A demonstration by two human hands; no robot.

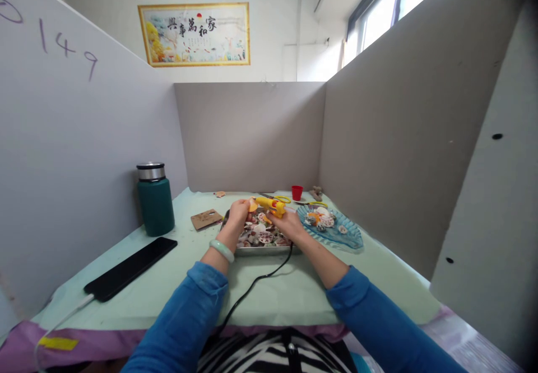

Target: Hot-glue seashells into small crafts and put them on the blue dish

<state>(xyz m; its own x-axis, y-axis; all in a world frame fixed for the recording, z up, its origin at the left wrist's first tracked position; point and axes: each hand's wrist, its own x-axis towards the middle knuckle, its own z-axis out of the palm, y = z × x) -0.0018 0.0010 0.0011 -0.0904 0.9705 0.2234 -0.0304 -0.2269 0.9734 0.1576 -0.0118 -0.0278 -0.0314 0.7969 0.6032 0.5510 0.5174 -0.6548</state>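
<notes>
My right hand (289, 224) is closed round a yellow glue gun (271, 205), whose black cord (256, 282) runs back toward me. Its nozzle points left at a small pale orange shell (253, 205) pinched in my left hand (237, 214). Both hands hover over a metal tray (263, 250) filled with several mixed shells. A pale green bangle (221, 250) sits on my left wrist. Both sleeves are blue.
A blue shell-shaped dish (345, 234) with shells lies right of the tray. A teal flask (154, 199) and a black phone (130, 267) are on the left, a cardboard piece (205, 218) beside them. A red cup (296, 192) and yellow scissors (282, 198) stand behind. Grey partitions enclose the table.
</notes>
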